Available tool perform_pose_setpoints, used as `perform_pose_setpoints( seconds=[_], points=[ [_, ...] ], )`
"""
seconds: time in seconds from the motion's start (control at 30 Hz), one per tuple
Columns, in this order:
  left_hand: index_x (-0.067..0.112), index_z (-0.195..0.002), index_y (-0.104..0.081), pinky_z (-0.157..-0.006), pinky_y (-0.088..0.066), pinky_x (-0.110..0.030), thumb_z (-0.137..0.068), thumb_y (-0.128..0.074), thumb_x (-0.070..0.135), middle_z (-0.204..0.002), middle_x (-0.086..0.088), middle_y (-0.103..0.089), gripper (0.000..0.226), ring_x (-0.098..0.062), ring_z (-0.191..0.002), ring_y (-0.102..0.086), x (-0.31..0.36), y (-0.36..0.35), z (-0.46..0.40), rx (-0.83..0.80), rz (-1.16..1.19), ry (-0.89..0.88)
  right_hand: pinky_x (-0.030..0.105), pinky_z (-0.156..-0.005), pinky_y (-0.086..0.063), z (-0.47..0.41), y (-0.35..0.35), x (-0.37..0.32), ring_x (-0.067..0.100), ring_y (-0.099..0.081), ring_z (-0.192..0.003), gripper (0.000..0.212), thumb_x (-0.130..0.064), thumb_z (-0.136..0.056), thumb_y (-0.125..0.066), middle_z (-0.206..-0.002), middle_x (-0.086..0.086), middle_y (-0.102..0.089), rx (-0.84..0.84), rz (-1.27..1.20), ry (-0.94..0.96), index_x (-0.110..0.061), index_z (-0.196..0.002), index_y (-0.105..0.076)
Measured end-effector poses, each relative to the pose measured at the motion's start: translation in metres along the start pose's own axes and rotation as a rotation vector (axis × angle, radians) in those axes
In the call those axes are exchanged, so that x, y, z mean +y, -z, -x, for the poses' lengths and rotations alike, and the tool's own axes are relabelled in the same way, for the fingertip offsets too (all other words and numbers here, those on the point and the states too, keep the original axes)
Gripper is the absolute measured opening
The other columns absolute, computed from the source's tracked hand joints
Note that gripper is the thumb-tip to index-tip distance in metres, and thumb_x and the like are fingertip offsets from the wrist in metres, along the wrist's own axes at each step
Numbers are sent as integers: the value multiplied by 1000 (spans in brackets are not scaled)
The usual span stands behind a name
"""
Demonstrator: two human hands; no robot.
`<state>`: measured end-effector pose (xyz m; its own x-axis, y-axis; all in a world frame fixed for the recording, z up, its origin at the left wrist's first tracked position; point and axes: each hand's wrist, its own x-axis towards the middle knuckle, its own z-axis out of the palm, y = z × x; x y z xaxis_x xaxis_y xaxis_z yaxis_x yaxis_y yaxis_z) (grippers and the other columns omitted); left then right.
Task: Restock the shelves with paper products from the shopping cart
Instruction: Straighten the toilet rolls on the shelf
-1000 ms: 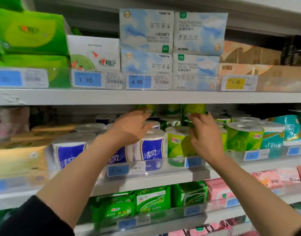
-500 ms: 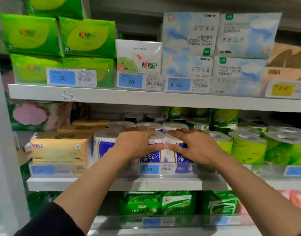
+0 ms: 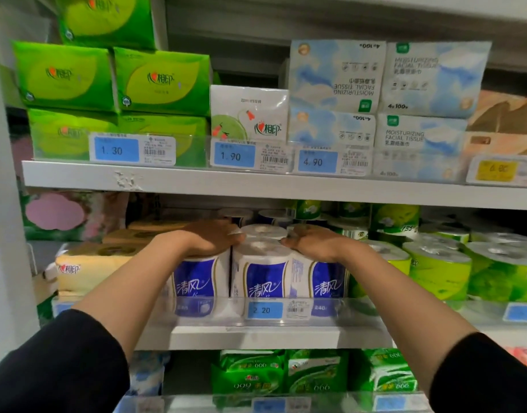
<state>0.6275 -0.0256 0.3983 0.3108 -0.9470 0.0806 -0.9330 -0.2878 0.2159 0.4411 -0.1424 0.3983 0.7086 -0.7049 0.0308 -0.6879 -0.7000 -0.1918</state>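
Presently, middle shelf (image 3: 256,336): a row of blue-and-white toilet paper rolls (image 3: 260,278) stands upright behind a clear front lip carrying a price tag (image 3: 265,310) marked 2.20.

Left hand (image 3: 210,238): palm down on top of the leftmost front roll, fingers extended and lightly bent over its far edge, pressing rather than gripping.

Right hand (image 3: 311,241): palm down on top of the rightmost blue roll, fingers stretched flat and pointing inward toward the left hand; nothing held. The middle roll's top shows between the two hands. Both forearms are bare, with black sleeves (image 3: 56,368) at the lower corners.

Same shelf, right: green toilet paper rolls (image 3: 437,269), just beside the blue ones. Same shelf, left: yellow tissue packs (image 3: 86,269), stacked.

Upper shelf (image 3: 226,181): green tissue packs (image 3: 113,81) at left, a white tissue pack (image 3: 250,114) in the middle, pale blue facial tissue packs (image 3: 384,93) at right, with price tags reading 1.30, 1.90 and 4.90.

Lower shelf: green wipe packs (image 3: 286,374).
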Motion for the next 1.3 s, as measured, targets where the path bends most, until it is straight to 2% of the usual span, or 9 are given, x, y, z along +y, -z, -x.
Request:
perform_pose_setpoints(
  seconds=[0.2,0.4,0.53,0.63,0.73,0.87,1.0,1.1,1.3],
  points=[
    [27,-148,-34,-114,-23,-39,-97,-29,60,-155,-2,-33,60,-23,-139,-34,-7,-8,-10,-6,67,109,31,-105,-30,3,3,2,22,-35,-140,54,-55,-101,-28,-157,0,-32,-62,-40,25,-30,-149,-34],
    [20,-145,-37,-108,-30,-37,-98,-30,59,-150,-7,-39,61,-26,-133,-41,1,-8,-12,13,37,181,38,-118,-12,-1,-1,7,17,-10,-149,58,-61,-99,-28,-161,-7,-18,-25,-28,43,-36,-151,-26],
    [21,-145,-38,-108,-31,-38,-97,-30,61,-150,-7,-40,63,-26,-134,-41,3,-7,-7,40,7,191,39,-113,-25,-1,-4,8,21,-30,-143,59,-64,-96,-30,-157,-5,-30,16,-87,11,-37,-149,-33],
    [19,-125,-56,-90,-40,-35,-99,-30,55,-129,-8,-59,52,-23,-109,-55,8,-8,-5,161,-41,70,38,-93,-48,9,-5,8,22,-59,-110,52,-62,-97,-31,-129,2,-62,242,-83,20,-33,-132,-55],
    [20,-130,-53,-87,-39,-31,-100,-35,49,-130,-5,-56,44,-21,-111,-54,34,-18,3,185,46,-72,33,-82,-45,26,-15,19,22,-60,-97,48,-53,-100,-29,-107,6,-68,530,111,60,-26,-115,-65],
    [20,-143,-42,-109,-32,-35,-102,-33,43,-147,-4,-44,48,-22,-133,-41,87,-39,6,218,-61,-343,42,-113,-26,51,-30,55,24,-54,-118,47,-45,-101,-26,-118,4,-66,635,298,-38,-23,-115,-65],
    [21,-135,-50,-90,-46,-37,-102,-34,40,-130,-8,-58,41,-25,-113,-55,126,-51,-2,251,-188,-427,35,-95,-38,76,-37,81,29,-54,-115,39,-37,-103,-33,-125,8,-63,657,296,-111,-19,-126,-58],
    [21,-122,-58,-72,-40,-32,-101,-34,42,-115,-7,-62,38,-24,-101,-58,147,-57,-4,329,-262,-423,31,-101,-32,82,-35,91,31,-52,-122,41,-30,-104,-39,-133,14,-59,633,122,-8,-14,-140,-49],
    [22,-147,-34,-96,-45,-39,-98,-47,36,-152,0,-37,53,-25,-129,-46,187,-75,-7,371,-225,-593,41,-91,-44,103,-30,149,34,-57,-114,35,-21,-98,-48,-124,18,-63,861,-104,-105,-6,-129,-58]
  ],
)
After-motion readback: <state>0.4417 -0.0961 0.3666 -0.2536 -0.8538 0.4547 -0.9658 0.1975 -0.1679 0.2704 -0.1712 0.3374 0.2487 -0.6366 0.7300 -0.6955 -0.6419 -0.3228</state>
